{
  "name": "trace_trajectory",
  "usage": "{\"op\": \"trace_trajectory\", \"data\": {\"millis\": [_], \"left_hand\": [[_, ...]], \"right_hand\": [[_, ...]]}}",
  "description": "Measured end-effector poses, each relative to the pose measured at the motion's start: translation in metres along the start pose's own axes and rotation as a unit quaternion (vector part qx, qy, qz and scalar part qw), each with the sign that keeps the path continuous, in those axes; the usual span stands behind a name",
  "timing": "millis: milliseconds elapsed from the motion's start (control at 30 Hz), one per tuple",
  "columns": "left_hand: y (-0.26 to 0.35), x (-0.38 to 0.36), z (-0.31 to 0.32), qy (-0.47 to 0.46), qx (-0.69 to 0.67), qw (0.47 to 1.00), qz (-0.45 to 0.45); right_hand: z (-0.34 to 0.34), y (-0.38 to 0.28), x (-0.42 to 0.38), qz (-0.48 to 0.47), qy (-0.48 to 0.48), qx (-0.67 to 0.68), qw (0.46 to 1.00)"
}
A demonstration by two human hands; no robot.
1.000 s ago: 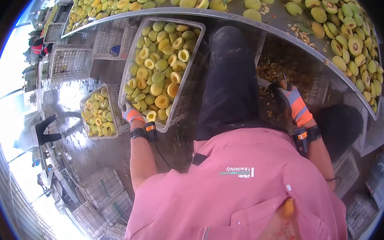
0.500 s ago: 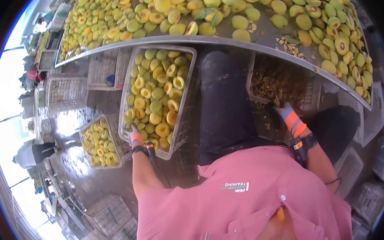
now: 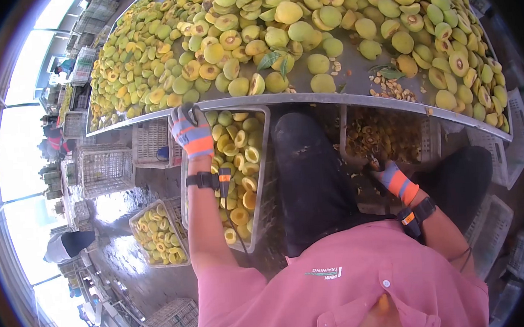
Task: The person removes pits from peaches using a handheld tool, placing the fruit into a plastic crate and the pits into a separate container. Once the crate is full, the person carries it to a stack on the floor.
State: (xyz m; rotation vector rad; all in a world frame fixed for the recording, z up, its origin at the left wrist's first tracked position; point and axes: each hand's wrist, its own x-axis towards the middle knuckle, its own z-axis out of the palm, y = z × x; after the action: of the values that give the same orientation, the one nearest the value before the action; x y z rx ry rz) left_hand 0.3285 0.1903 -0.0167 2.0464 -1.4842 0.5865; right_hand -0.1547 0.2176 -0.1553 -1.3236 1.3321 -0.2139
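Observation:
My left hand (image 3: 188,129), in a grey and orange glove, is raised to the metal table edge (image 3: 222,105), fingers curled over the rim with nothing visible in them. Below it stands a clear crate of halved peaches (image 3: 239,171). My right hand (image 3: 384,171), gloved the same way, is low beside my knee, at the near wall of a crate of peach pits (image 3: 373,137); its fingers are partly hidden. The table top carries a heap of whole and halved yellow-green peaches (image 3: 266,37).
A second crate of peach halves (image 3: 156,235) sits on the wet floor to the left. Empty white lattice crates (image 3: 107,168) stand stacked further left. A bent-over person (image 3: 66,244) works at the far left. Loose pits (image 3: 389,82) lie on the table.
My left hand rose from the near corner of the crate of halves up to the table edge. My right hand stayed low by the pit crate. The view tilted up toward the table.

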Motion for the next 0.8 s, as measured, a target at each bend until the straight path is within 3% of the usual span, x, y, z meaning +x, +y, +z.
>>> {"op": "trace_trajectory", "data": {"millis": [100,200,233,333,367,500,533,667,733,767,800], "left_hand": [[-0.007,0.046,0.035,-0.150,0.044,0.987,-0.046],[-0.022,0.081,0.070,-0.370,0.173,0.910,-0.070],[-0.033,0.092,0.084,-0.397,0.194,0.890,-0.111],[-0.067,0.115,0.109,-0.484,0.125,0.864,-0.062],[-0.085,0.118,0.118,-0.475,0.176,0.862,-0.017],[-0.179,0.121,0.134,-0.353,0.241,0.899,-0.095],[-0.190,0.118,0.127,-0.301,0.240,0.918,-0.096],[-0.207,0.123,0.127,-0.281,0.189,0.929,-0.151],[-0.167,0.125,0.117,-0.278,0.218,0.907,-0.227],[-0.164,0.124,0.123,-0.257,0.170,0.927,-0.212],[-0.161,0.123,0.132,-0.234,0.121,0.944,-0.197]], "right_hand": [[0.004,0.002,-0.002,-0.107,0.056,-0.019,0.992],[0.000,-0.011,-0.006,-0.129,0.038,-0.022,0.991],[-0.005,-0.025,-0.010,-0.110,0.028,-0.038,0.993],[-0.015,-0.061,-0.021,-0.047,-0.010,-0.047,0.998],[-0.016,-0.064,-0.021,-0.023,-0.023,-0.025,0.999],[-0.016,-0.043,-0.008,-0.015,-0.078,0.004,0.997],[-0.016,-0.048,-0.008,-0.003,-0.076,0.013,0.997],[-0.026,-0.070,-0.011,0.028,-0.080,0.000,0.996],[-0.023,-0.063,-0.008,-0.071,-0.072,-0.052,0.994],[-0.021,-0.053,-0.005,-0.171,-0.054,-0.091,0.980],[-0.022,-0.051,-0.006,-0.169,-0.053,-0.096,0.979]]}}
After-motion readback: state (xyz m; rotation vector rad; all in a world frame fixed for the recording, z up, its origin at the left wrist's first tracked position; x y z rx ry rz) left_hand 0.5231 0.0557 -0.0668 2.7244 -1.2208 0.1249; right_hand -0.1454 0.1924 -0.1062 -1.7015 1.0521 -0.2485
